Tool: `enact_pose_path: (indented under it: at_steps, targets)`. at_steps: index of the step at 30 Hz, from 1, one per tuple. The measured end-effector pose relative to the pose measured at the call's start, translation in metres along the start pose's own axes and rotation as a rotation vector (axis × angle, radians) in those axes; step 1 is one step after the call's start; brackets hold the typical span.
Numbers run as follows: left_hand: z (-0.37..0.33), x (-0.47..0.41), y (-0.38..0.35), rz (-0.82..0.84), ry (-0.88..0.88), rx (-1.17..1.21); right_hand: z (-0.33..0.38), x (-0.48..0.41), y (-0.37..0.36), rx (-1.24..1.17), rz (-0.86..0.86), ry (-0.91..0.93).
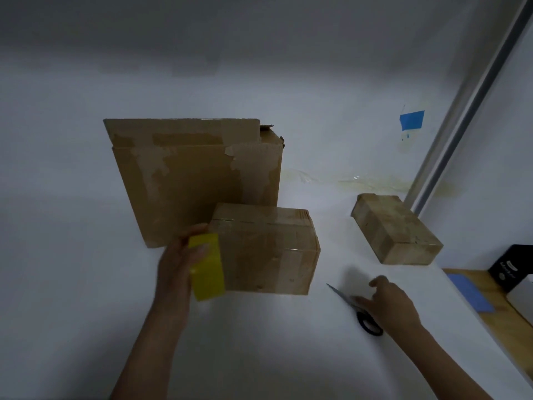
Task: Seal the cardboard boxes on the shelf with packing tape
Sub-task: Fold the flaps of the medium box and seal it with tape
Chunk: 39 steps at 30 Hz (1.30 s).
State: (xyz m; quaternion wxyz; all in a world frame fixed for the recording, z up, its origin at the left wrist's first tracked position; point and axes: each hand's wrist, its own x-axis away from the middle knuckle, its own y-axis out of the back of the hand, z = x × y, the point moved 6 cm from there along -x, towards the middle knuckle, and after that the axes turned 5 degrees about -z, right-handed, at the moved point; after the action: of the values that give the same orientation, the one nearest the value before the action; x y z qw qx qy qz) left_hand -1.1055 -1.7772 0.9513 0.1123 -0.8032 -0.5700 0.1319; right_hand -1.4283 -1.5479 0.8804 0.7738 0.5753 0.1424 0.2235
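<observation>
The left hand [178,264] grips a yellow tape roll [207,267] against the taped middle box [268,249]. The right hand [389,304] rests, fingers loosely spread, on scissors [341,295] on the shelf [259,342].

Shelf and its load
On the white shelf [259,356] a tall box [187,183] is set far, a smaller box [268,255] before it, a flat box [395,229] right, scissors [342,296] near right.

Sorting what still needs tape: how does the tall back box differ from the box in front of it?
The tall box is higher and wider than the front box. The tall box shows torn, peeled patches; the front box carries glossy clear tape. Both are brown cardboard.
</observation>
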Motion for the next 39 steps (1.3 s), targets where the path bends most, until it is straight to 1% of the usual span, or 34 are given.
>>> enact_pose_path:
  at_steps: [2,3,5,7,10,12,14,18,20,23,25,29,32,34,36,39]
  targets:
    - [-0.002,-0.007,0.019,-0.101,-0.021,0.077,0.022,0.004,0.006,-0.141,-0.058,0.072]
    - [-0.001,-0.010,0.025,-0.137,-0.016,0.123,0.034,0.006,0.006,-0.214,-0.041,0.102]
    - [0.004,-0.013,0.032,-0.168,0.000,0.203,0.057,0.010,0.002,-0.337,0.040,0.144]
    - [0.013,-0.013,0.034,-0.190,0.036,0.264,0.080,0.014,-0.001,-0.403,0.114,0.194]
    - [0.022,-0.011,0.029,-0.219,0.108,0.352,0.106,0.024,-0.001,-0.497,0.177,0.254]
    - [0.028,-0.012,0.026,-0.236,0.166,0.377,0.116,0.029,-0.001,-0.562,0.201,0.247]
    - [0.035,-0.013,0.025,-0.248,0.225,0.390,0.120,0.032,-0.002,-0.635,0.206,0.195]
    - [0.041,-0.012,0.010,-0.198,0.279,0.380,0.125,0.030,-0.002,-0.716,0.170,0.107]
    - [0.039,-0.014,0.001,-0.144,0.292,0.317,0.129,0.029,0.001,-0.701,0.149,0.104]
    - [0.029,-0.020,-0.005,-0.117,0.242,0.304,0.129,0.024,0.010,-0.615,0.068,0.089]
    - [0.024,-0.026,-0.003,-0.129,0.221,0.298,0.127,0.020,0.019,-0.536,0.000,0.100]
    - [-0.004,-0.021,-0.013,-0.064,0.208,0.248,0.126,0.018,0.042,-0.359,-0.135,0.144]
    - [-0.022,-0.022,-0.020,-0.024,0.231,0.187,0.130,0.023,0.058,-0.208,-0.190,0.166]
    - [-0.029,-0.029,-0.019,-0.018,0.257,0.184,0.133,0.028,0.061,-0.107,-0.163,0.185]
    - [-0.033,-0.034,-0.021,0.004,0.267,0.128,0.134,0.032,0.053,-0.045,-0.084,0.193]
    - [-0.027,-0.039,-0.030,0.050,0.338,0.027,0.131,0.036,0.032,-0.069,0.081,0.129]
